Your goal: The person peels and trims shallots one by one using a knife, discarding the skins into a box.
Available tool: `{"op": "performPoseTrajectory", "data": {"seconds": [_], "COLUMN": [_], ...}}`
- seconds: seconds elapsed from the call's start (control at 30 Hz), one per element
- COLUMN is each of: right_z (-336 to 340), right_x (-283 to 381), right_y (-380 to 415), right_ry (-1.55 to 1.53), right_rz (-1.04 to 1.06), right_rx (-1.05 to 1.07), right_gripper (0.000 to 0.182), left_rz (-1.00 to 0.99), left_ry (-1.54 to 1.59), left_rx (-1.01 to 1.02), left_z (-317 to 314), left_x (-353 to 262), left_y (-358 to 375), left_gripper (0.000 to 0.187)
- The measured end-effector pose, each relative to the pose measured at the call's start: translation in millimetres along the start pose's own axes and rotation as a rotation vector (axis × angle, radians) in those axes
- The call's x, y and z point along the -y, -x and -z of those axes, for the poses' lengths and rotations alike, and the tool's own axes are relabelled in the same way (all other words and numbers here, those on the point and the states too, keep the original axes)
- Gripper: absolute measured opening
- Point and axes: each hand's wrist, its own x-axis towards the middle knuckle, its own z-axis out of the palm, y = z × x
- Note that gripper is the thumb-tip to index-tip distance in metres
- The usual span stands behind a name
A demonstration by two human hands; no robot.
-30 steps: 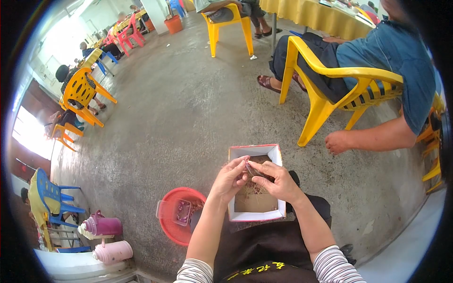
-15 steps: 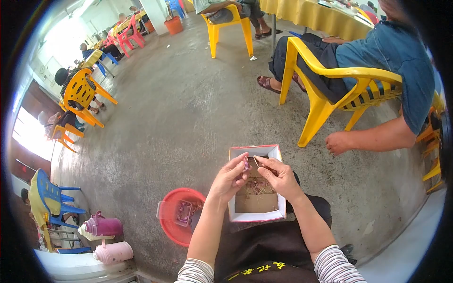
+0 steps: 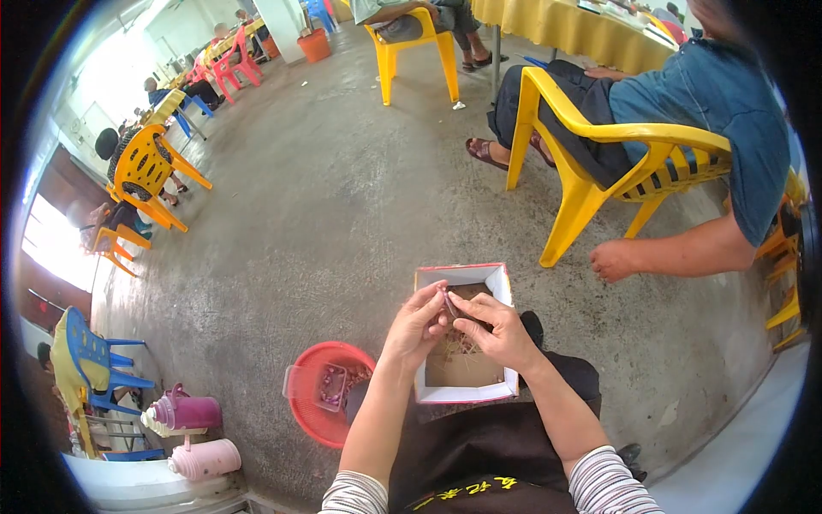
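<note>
My left hand (image 3: 416, 327) is closed, its thumb and fingertips pinching a small purple piece that looks like a shallot or garlic clove. Opposite it, my right hand (image 3: 492, 325) grips a small thin dark strip, like a little blade, whose tip meets the purple piece. Both hands are above an open shallow cardboard box (image 3: 467, 393) with white walls. Purple and pale stalky scraps (image 3: 467, 343) lie inside it, partly hidden by my hands. To the left, a red plastic basket (image 3: 306, 411) holds more purple pieces and a clear plastic tub (image 3: 332, 385).
A person (image 3: 693, 94) sits in a yellow chair (image 3: 569, 214) at the right, one arm hanging low near the box. Two thermos flasks, one purple (image 3: 187, 411) and one pink (image 3: 205, 458), stand at lower left. Blue chair (image 3: 90, 360) behind them.
My right hand has moved slightly left, bringing the thin strip against the purple piece in my left hand. The fingertips of both hands are now close together.
</note>
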Motion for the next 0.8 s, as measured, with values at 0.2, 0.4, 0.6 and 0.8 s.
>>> {"op": "performPoseTrajectory", "data": {"seconds": [0.2, 0.4, 0.6, 0.8], "right_z": [-3, 4, 10, 16], "right_x": [-10, 3, -1, -6], "right_y": [2, 0, -3, 1], "right_ry": [-0.106, -0.425, -0.353, -0.206], "right_rz": [-0.025, -0.357, -0.357, -0.348], "right_rx": [-0.012, -0.076, -0.155, -0.027], "right_gripper": [0.035, 0.030, 0.032, 0.037], "left_rz": [-0.002, 0.000, -0.035, -0.066], "left_ry": [-0.043, -0.067, -0.074, -0.111], "left_rx": [0.009, 0.092, 0.191, 0.062], "left_z": [-3, -7, -2, -6], "left_x": [-4, -8, -9, -9], "left_y": [5, 10, 9, 7], "left_gripper": [0.027, 0.034, 0.031, 0.020]}}
